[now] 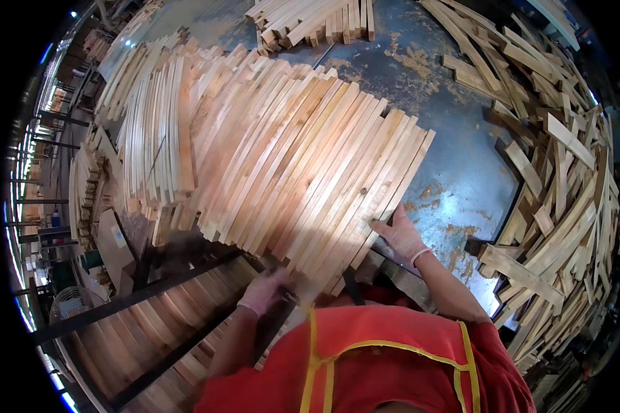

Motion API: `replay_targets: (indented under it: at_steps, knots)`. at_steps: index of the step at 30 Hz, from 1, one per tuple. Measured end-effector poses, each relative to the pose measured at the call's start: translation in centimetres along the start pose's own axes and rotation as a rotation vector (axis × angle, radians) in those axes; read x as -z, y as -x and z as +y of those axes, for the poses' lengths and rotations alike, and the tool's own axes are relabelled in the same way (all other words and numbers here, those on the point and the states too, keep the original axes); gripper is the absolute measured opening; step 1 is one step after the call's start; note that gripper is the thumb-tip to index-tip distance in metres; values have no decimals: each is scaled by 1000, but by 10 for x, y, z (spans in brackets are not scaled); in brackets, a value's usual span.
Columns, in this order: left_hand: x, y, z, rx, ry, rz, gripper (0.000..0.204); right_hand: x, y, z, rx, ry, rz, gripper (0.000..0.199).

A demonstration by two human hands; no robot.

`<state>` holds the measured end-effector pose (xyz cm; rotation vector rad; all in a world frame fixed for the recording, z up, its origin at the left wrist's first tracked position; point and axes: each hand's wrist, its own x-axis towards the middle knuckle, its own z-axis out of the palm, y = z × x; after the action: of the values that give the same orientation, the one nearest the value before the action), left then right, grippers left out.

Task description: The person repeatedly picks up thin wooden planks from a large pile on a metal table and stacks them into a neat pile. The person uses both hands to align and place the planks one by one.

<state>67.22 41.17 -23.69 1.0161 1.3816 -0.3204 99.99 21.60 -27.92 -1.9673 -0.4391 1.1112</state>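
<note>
A broad fan of pale wooden slats [303,158] lies side by side across a blue metal table [461,172], the strips running from the far left down toward the person. The right hand [401,236], in a light work glove, rests flat with its fingers spread on the near right corner of this fan, touching the outermost slats just where they meet the bare, rust-flecked tabletop — not clamped on anything. The left hand [263,289], also gloved, sits at the near ends of the slats, lower and to the left; it is blurred, so whether its fingers grip a slat end or merely touch it cannot be told. The two hands are apart, with the near edge of the fan between them.

Behind the fan, a second bundle of slats [317,24] lies at the far edge of the table. To the right, a loose heap of offcut boards [558,186] is piled in all directions beside the table. To the lower left, below the table edge, stacked reddish planks [158,323] sit within a dark metal frame [138,296]. The person's red top with a yellow-edged apron [386,365] fills the bottom of the view.
</note>
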Motion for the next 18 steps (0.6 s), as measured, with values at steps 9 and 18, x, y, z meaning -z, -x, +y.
replay_targets:
  at_steps: [9, 18]
  knots:
    - [-98, 9, -36, -438, -607, -211, 33, 63, 7, 49, 89, -248, 39, 86]
    - [-190, -65, 149, -612, -731, 425, 78, 116, -43, 22, 29, 139, 64, 84]
